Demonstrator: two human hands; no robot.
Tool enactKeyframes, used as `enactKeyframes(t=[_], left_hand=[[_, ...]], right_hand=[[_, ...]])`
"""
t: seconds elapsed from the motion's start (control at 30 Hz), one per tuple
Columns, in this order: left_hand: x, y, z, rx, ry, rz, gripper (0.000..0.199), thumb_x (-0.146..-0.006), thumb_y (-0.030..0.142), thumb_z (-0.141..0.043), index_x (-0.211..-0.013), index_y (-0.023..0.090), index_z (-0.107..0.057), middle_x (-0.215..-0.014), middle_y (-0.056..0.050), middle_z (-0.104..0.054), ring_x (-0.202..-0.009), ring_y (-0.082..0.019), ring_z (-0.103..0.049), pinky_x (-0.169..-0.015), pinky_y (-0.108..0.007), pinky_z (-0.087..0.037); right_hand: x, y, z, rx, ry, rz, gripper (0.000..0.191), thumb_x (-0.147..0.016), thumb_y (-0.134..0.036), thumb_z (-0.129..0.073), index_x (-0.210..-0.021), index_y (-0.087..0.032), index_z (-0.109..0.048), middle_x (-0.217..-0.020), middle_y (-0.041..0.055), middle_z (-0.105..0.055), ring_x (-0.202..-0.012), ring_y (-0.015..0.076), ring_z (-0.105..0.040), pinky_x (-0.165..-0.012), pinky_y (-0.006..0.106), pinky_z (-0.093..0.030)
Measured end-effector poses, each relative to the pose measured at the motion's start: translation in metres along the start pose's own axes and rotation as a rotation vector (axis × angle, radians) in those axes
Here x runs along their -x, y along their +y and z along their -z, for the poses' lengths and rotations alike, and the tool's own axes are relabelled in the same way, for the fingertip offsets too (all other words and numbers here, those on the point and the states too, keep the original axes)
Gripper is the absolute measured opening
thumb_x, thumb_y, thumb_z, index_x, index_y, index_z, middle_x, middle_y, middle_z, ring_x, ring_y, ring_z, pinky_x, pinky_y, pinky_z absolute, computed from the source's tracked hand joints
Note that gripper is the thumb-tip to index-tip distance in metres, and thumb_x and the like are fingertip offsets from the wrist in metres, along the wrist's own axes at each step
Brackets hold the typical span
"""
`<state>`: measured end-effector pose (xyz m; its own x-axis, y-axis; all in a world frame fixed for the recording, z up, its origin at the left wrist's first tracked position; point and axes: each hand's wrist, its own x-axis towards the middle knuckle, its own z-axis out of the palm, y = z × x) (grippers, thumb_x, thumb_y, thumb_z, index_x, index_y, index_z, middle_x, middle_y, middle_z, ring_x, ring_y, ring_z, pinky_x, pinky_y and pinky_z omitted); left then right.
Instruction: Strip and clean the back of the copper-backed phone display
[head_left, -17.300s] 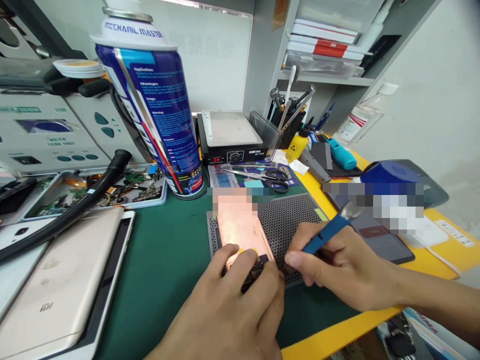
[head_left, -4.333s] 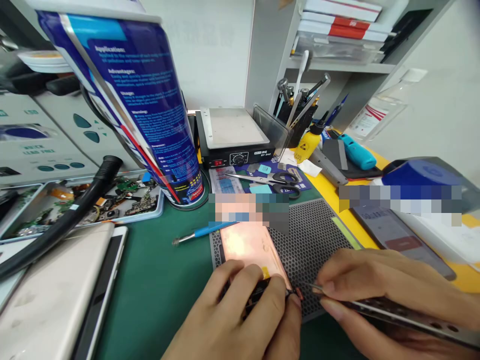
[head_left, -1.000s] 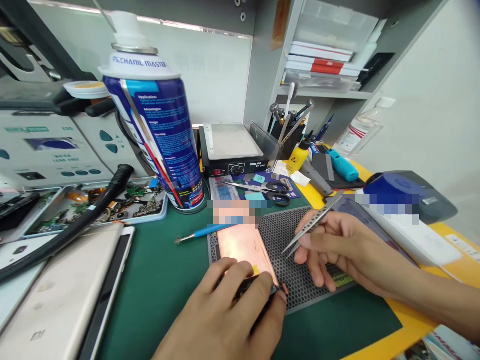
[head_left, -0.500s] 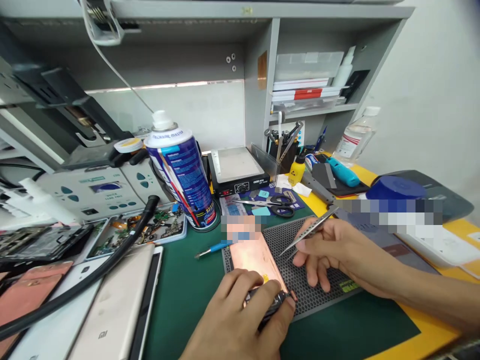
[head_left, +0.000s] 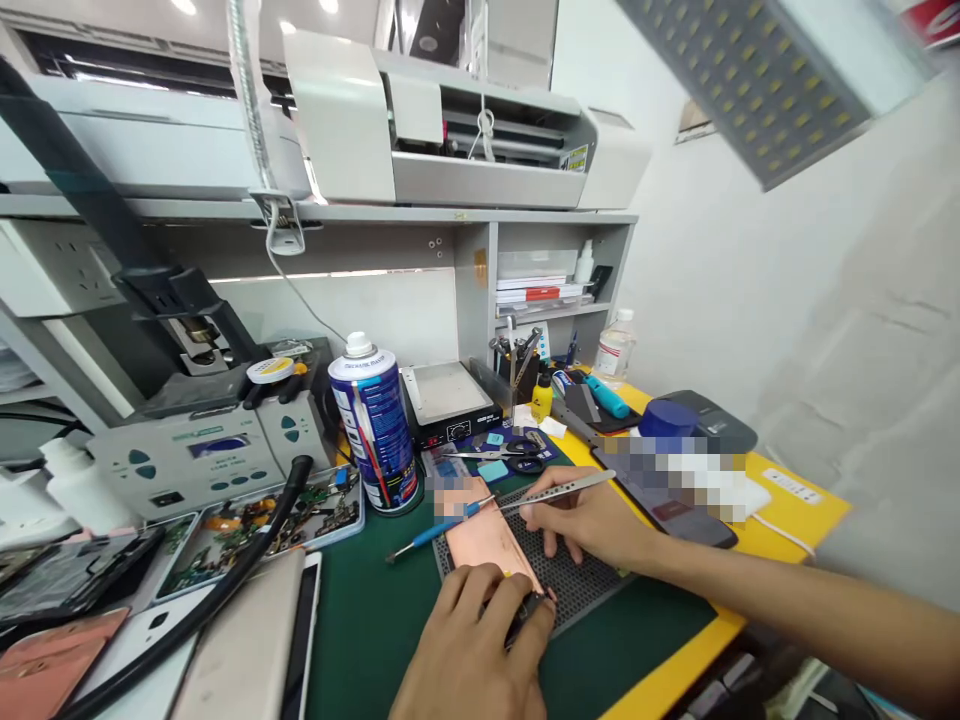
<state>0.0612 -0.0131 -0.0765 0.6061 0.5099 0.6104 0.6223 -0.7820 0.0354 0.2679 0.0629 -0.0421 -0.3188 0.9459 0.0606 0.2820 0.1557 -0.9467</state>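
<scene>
A copper-coloured plate [head_left: 478, 540] lies on a black perforated mat [head_left: 577, 580]. My left hand [head_left: 480, 635] rests over its near end, fingers curled round a small dark part [head_left: 521, 622] that they mostly hide. Silver tweezers [head_left: 559, 490] are pinched in my right hand [head_left: 581, 520], above the mat to the right of the plate. Their tips point left, close to a blue-handled tool [head_left: 442, 527] that lies across the far part of the plate.
A spray can [head_left: 377, 430] stands behind the plate, beside a heating plate [head_left: 442, 395]. Scissors [head_left: 517, 455] lie near a yellow bottle [head_left: 541, 398]. A tray of circuit boards [head_left: 322, 510] and a black hose [head_left: 255, 570] are at left.
The view has tilted up and now shows a machine on the shelf and a lamp. My right hand has brought the tweezers nearer the blue-handled tool. My left hand stays on the plate's near end.
</scene>
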Motion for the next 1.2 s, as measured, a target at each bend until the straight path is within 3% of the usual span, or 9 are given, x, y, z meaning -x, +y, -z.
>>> enactKeyframes(t=[0.13, 0.33, 0.5, 0.67, 1.0, 1.2], left_hand=[[0.005, -0.001, -0.008, 0.018, 0.019, 0.005, 0.031, -0.088, 0.024, -0.06, -0.119, 0.027, -0.068, -0.111, -0.003, -0.071, -0.095, -0.025, -0.058, -0.081, -0.04, -0.047], [0.004, 0.0, -0.003, 0.088, -0.046, 0.03, 0.035, -0.087, 0.02, -0.058, -0.12, 0.026, -0.068, -0.112, -0.006, -0.071, -0.097, -0.027, -0.059, -0.082, -0.042, -0.048], [-0.001, 0.007, 0.014, 0.164, -0.149, 0.073, 0.037, -0.09, 0.016, -0.054, -0.123, 0.024, -0.068, -0.116, -0.008, -0.068, -0.101, -0.028, -0.057, -0.087, -0.045, -0.049], [-0.002, 0.015, 0.028, 0.198, -0.227, 0.123, 0.04, -0.095, 0.016, -0.048, -0.128, 0.025, -0.067, -0.119, -0.008, -0.065, -0.107, -0.029, -0.054, -0.091, -0.049, -0.048], [-0.001, 0.02, 0.039, 0.153, -0.243, 0.093, 0.041, -0.101, 0.018, -0.04, -0.134, 0.026, -0.065, -0.122, -0.008, -0.064, -0.111, -0.026, -0.055, -0.094, -0.045, -0.047], [-0.002, 0.021, 0.04, 0.139, -0.231, 0.084, 0.039, -0.1, 0.021, -0.042, -0.131, 0.023, -0.066, -0.119, -0.009, -0.066, -0.109, -0.025, -0.056, -0.095, -0.043, -0.047]], right_hand=[[0.0, 0.001, -0.003, 0.033, 0.045, 0.031, 0.035, -0.084, -0.05, -0.074, -0.086, -0.015, -0.067, -0.068, 0.0011, -0.07, -0.047, 0.0122, -0.063, -0.034, 0.019, -0.042], [0.007, 0.001, -0.008, 0.148, 0.088, 0.048, 0.025, -0.096, -0.039, -0.068, -0.097, -0.013, -0.067, -0.073, -0.0024, -0.066, -0.052, 0.0078, -0.06, -0.04, 0.017, -0.043], [0.014, 0.001, -0.013, 0.239, 0.154, 0.035, 0.024, -0.1, -0.038, -0.064, -0.102, -0.015, -0.067, -0.09, 0.0009, -0.069, -0.069, 0.0121, -0.065, -0.062, 0.027, -0.057], [0.014, 0.001, -0.014, 0.236, 0.221, -0.003, 0.028, -0.1, -0.037, -0.063, -0.12, -0.017, -0.065, -0.118, 0.0075, -0.068, -0.096, 0.0206, -0.069, -0.083, 0.04, -0.059], [0.01, 0.002, -0.01, 0.134, 0.289, -0.083, 0.035, -0.099, -0.036, -0.064, -0.128, -0.017, -0.061, -0.126, 0.0096, -0.065, -0.104, 0.0234, -0.068, -0.087, 0.044, -0.059], [0.034, 0.001, 0.0, 0.111, 0.303, -0.082, 0.034, -0.099, -0.037, -0.064, -0.127, -0.018, -0.062, -0.126, 0.0094, -0.065, -0.104, 0.0233, -0.068, -0.087, 0.044, -0.059]])
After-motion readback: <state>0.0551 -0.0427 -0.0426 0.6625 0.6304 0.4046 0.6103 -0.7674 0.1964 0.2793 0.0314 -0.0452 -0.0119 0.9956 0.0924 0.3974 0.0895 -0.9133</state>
